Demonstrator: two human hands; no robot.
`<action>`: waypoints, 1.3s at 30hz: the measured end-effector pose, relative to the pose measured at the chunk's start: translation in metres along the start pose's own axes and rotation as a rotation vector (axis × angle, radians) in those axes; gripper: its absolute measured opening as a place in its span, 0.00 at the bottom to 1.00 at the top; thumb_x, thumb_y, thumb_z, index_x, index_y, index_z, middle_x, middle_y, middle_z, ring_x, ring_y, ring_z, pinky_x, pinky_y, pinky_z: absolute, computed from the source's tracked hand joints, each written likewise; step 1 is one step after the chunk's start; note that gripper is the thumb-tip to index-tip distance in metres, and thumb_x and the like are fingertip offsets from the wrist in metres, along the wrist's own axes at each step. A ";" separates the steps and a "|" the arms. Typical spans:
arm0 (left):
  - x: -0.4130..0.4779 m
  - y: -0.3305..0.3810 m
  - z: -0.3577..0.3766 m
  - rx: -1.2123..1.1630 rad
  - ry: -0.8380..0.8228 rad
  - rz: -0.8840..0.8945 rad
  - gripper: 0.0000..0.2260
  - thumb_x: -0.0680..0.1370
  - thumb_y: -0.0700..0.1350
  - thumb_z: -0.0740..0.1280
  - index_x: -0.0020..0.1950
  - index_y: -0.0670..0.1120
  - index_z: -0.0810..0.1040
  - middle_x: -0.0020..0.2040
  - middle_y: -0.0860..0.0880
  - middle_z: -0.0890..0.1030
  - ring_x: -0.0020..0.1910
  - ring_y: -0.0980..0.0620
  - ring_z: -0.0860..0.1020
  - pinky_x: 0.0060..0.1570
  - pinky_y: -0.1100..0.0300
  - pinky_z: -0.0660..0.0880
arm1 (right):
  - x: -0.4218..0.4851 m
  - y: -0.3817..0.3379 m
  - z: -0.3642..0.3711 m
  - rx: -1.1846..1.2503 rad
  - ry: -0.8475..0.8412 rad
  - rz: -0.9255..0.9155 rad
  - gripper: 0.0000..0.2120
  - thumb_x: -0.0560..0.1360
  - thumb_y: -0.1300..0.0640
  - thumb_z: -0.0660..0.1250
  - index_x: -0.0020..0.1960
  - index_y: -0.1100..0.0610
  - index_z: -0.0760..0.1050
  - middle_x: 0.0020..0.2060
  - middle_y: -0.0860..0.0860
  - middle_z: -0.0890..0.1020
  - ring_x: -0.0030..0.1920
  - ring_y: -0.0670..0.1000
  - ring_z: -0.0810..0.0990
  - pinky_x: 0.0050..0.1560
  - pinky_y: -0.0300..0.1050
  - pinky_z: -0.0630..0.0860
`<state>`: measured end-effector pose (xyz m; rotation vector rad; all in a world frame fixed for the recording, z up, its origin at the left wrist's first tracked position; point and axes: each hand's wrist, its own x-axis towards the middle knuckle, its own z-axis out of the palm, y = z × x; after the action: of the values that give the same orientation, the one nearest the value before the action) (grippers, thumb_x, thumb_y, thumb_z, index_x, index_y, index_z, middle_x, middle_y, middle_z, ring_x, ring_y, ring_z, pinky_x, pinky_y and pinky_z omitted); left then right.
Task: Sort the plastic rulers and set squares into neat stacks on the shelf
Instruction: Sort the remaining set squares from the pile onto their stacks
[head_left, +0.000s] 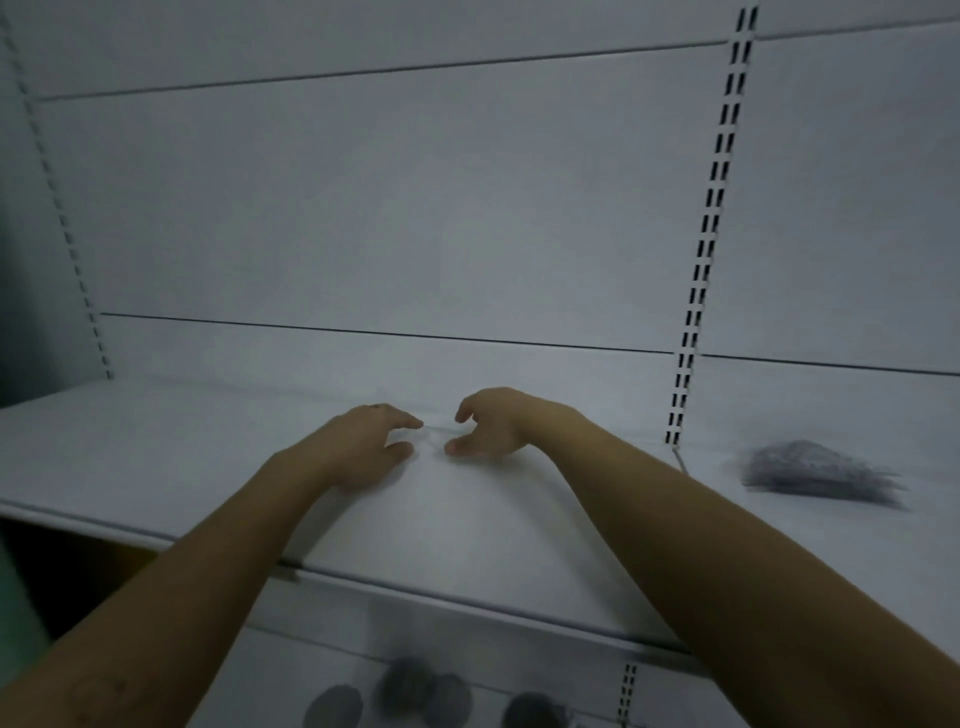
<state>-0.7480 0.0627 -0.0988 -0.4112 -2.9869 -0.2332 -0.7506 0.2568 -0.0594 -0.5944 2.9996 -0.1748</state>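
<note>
Two bare hands meet mid-shelf on a white shelf (156, 447). The left hand (363, 447) and right hand (491, 426) half curl toward a faint clear shape (434, 435) between them, possibly rulers; whether either hand pinches it cannot be told. A blurred grey pile (821, 473), perhaps unsorted pieces, lies well apart, rightward. Squaring edges evenly from both sides should neaten the stack.

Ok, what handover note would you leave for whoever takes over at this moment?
Left hand and right hand: on the shelf, fingers curved toward a faint clear thing between them; grip unclear.
Blurred grey pile, probably the rulers and set squares, lies on the shelf to the right.
Done: no neat stack visible.
Left: sort the pile.
</note>
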 end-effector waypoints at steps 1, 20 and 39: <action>0.004 -0.002 0.000 -0.007 -0.002 0.016 0.20 0.79 0.53 0.62 0.71 0.54 0.68 0.72 0.51 0.68 0.70 0.50 0.67 0.69 0.54 0.63 | 0.006 -0.002 0.003 0.018 0.015 0.022 0.32 0.75 0.40 0.64 0.73 0.57 0.65 0.69 0.54 0.71 0.69 0.56 0.69 0.66 0.47 0.66; 0.043 -0.009 0.009 -0.172 0.053 0.181 0.02 0.75 0.46 0.70 0.45 0.52 0.78 0.42 0.52 0.77 0.42 0.52 0.75 0.40 0.63 0.68 | 0.023 0.015 0.029 0.405 0.202 0.048 0.21 0.66 0.57 0.77 0.57 0.54 0.75 0.42 0.46 0.76 0.45 0.49 0.74 0.43 0.39 0.68; 0.038 0.106 -0.014 -0.556 0.232 0.140 0.01 0.72 0.45 0.73 0.41 0.49 0.83 0.30 0.52 0.82 0.28 0.62 0.79 0.32 0.68 0.74 | -0.064 0.108 -0.034 0.469 0.454 0.246 0.06 0.70 0.53 0.75 0.42 0.56 0.82 0.34 0.50 0.84 0.32 0.45 0.81 0.31 0.33 0.71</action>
<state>-0.7538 0.1713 -0.0656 -0.5924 -2.6114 -1.0265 -0.7355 0.3841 -0.0359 -0.1456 3.2190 -1.0873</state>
